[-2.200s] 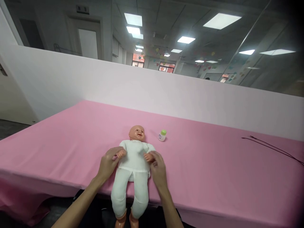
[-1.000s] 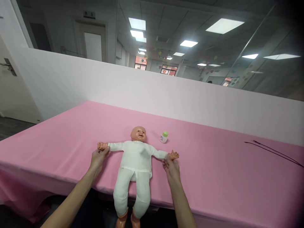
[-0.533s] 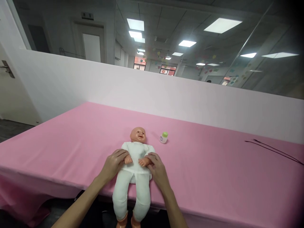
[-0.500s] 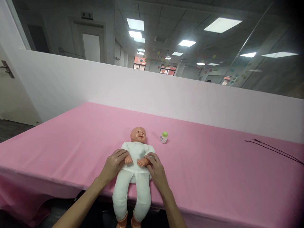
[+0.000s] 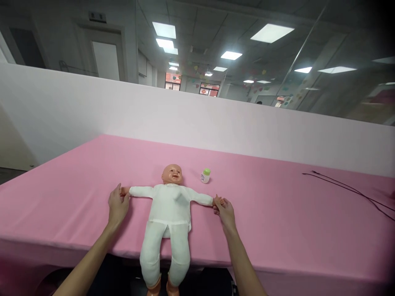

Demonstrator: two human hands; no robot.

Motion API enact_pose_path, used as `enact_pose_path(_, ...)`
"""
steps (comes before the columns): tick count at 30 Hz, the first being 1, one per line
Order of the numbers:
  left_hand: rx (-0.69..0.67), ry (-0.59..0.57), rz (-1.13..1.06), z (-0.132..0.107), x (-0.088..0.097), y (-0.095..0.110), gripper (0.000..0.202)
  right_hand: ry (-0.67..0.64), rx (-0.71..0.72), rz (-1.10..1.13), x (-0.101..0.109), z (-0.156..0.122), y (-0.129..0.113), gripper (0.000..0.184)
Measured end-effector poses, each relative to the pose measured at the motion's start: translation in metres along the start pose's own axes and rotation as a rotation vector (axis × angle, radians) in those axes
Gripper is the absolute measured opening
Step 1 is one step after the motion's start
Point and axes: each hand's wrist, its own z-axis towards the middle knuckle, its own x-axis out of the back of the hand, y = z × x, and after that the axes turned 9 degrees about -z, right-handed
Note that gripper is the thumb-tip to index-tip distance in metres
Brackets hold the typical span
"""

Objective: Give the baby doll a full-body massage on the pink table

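A baby doll [image 5: 170,207] in white clothes lies on its back, its legs hanging over the near edge of the pink-covered table [image 5: 265,222]. Both its arms are stretched straight out to the sides. At the left, my left hand [image 5: 118,206] grips one of the doll's hands between thumb and fingers. Over on the right, my right hand [image 5: 226,211] is closed around the doll's other hand. Beside the doll's head stands a small white bottle with a green cap [image 5: 205,176], touched by neither hand.
Thin black cords [image 5: 348,188] lie on the table's right side. Behind the table runs a low white wall [image 5: 200,119] with glass above it. A whitish door panel [image 5: 14,142] shows at the far left.
The doll's arms were bent in over its belly and are now spread wide. My hands have moved apart with them, left and right. The camera view has shifted slightly.
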Motion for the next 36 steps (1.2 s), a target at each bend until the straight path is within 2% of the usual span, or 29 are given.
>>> enact_pose_path(2,-0.108,0.010,0.095,-0.006,-0.007,0.014,0.057,0.066,-0.016,-0.171,0.005,0.000,-0.002,0.080)
enact_pose_path(4,-0.218,0.001,0.123,-0.015,-0.018,0.036,0.053,0.143,0.091,-0.384,0.009,-0.001,-0.009,0.076)
enact_pose_path(5,-0.259,-0.045,0.111,-0.019,-0.025,0.049,0.052,0.147,0.166,-0.466,0.009,-0.002,-0.014,0.072)
enact_pose_path(7,-0.284,-0.257,0.067,-0.026,-0.039,0.071,0.048,0.039,0.321,-0.559,0.005,-0.004,-0.022,0.060)
enact_pose_path(9,-0.276,-0.496,0.033,-0.030,-0.050,0.086,0.047,-0.166,0.505,-0.613,-0.006,-0.006,-0.025,0.051)
enact_pose_path(10,-0.274,-0.569,0.026,-0.030,-0.053,0.089,0.050,-0.260,0.607,-0.648,-0.013,-0.008,-0.025,0.047)
enact_pose_path(12,-0.292,-0.614,0.018,-0.029,-0.056,0.090,0.060,-0.375,0.781,-0.748,-0.030,-0.010,-0.021,0.045)
enact_pose_path(14,-0.327,-0.611,0.005,-0.026,-0.056,0.086,0.065,-0.413,0.865,-0.837,-0.047,-0.012,-0.017,0.044)
enact_pose_path(19,-0.391,-0.632,-0.045,-0.017,-0.060,0.076,0.059,-0.353,0.835,-0.879,-0.077,-0.019,-0.022,0.043)
enact_pose_path(24,-0.373,-0.630,-0.051,-0.006,-0.073,0.077,0.061,-0.292,0.729,-0.876,-0.087,-0.022,-0.032,0.042)
enact_pose_path(27,-0.334,-0.654,-0.033,-0.001,-0.075,0.092,0.061,-0.403,0.710,-0.842,-0.079,-0.012,-0.039,0.038)
enact_pose_path(30,-0.366,-0.572,-0.137,-0.006,-0.084,0.123,0.055,-0.597,0.694,-0.762,-0.063,0.015,-0.053,0.030)
enact_pose_path(31,-0.373,-0.576,-0.221,-0.010,-0.092,0.137,0.050,-0.592,0.672,-0.744,-0.057,0.027,-0.058,0.031)
enact_pose_path(33,-0.291,-0.703,-0.443,-0.018,-0.120,0.166,0.038,-0.434,0.624,-0.761,-0.049,0.052,-0.070,0.036)
enact_pose_path(34,-0.181,-0.786,-0.568,-0.022,-0.139,0.179,0.036,-0.329,0.610,-0.785,-0.048,0.064,-0.074,0.040)
enact_pose_path(35,-0.013,-0.851,-0.684,-0.025,-0.160,0.190,0.038,-0.245,0.607,-0.813,-0.049,0.075,-0.077,0.043)
enact_pose_path(36,0.215,-0.868,-0.800,-0.027,-0.183,0.200,0.041,-0.194,0.616,-0.840,-0.050,0.084,-0.078,0.045)
